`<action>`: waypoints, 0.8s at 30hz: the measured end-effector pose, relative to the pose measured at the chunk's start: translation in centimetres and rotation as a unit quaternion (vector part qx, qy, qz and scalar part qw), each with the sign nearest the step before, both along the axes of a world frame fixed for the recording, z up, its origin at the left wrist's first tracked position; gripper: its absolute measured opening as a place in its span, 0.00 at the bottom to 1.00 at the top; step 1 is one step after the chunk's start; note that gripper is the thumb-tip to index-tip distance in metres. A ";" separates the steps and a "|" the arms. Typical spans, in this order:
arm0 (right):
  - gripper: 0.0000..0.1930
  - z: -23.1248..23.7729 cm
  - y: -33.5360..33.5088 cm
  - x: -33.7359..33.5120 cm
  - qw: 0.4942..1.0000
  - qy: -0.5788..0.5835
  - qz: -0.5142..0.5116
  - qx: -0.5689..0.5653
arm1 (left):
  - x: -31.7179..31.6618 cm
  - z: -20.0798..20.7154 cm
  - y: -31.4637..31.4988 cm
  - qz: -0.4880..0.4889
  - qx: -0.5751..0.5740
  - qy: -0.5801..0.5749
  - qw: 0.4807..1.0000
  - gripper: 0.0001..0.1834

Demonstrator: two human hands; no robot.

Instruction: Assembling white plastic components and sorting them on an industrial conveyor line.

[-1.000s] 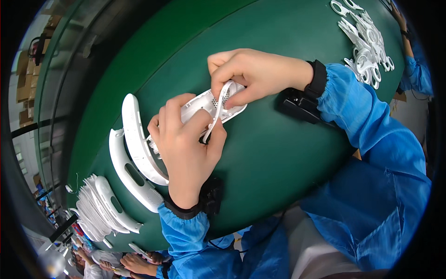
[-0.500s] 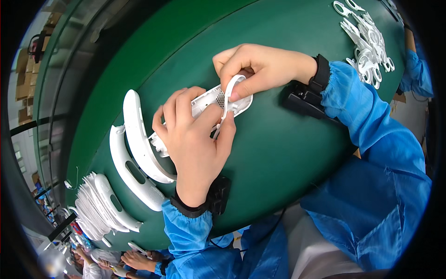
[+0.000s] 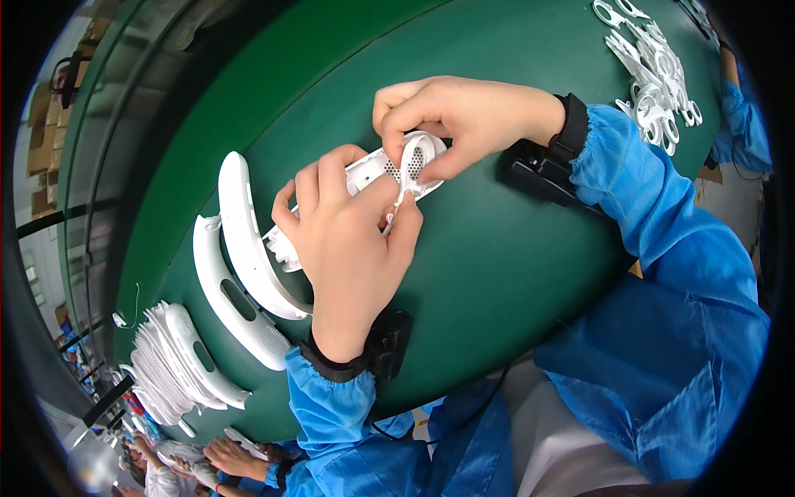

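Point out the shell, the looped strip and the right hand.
Shell [image 3: 364,172]: head view, on its inner face.
Looped strip [image 3: 406,171]: head view, on its loop's left side.
Right hand [image 3: 460,110]: head view, on its back.

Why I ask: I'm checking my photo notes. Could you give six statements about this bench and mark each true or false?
1. The right hand pinches a white strip. True.
2. Both hands wear gloves. False: the left hand, like the right, is bare.
3. A white case with small holes is beneath the strip. True.
4. The tabletop is red. False: the tabletop is green.
5. Everything piled at upper right is black. False: the looped parts there are white.
6. Two curved covers lie left of the left hand. True.
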State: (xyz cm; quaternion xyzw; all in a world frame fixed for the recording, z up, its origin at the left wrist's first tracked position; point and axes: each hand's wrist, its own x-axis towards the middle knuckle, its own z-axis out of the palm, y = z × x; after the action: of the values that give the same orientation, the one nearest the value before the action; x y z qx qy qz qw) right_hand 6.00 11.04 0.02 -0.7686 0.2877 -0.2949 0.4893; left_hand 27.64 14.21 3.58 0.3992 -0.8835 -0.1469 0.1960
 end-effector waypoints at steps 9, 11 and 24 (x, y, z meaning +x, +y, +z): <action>0.28 2.0 0.9 0.7 0.985 0.160 -0.057 -0.017 | -1.3 1.4 0.4 0.075 0.017 0.009 0.997 0.15; 0.28 2.1 1.1 1.0 0.983 0.170 -0.060 -0.039 | -1.7 2.3 0.2 0.109 0.056 -0.101 0.987 0.21; 0.15 0.8 0.2 0.8 0.987 0.139 -0.068 -0.046 | -1.0 2.3 -1.6 0.028 0.067 -0.146 0.987 0.15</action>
State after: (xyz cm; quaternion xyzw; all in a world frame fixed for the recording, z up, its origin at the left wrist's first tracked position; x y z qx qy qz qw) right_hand 6.76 11.24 0.85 -0.8026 0.3907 -0.2304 0.3875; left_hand 26.65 12.65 5.92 0.4529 -0.8794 -0.1408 0.0414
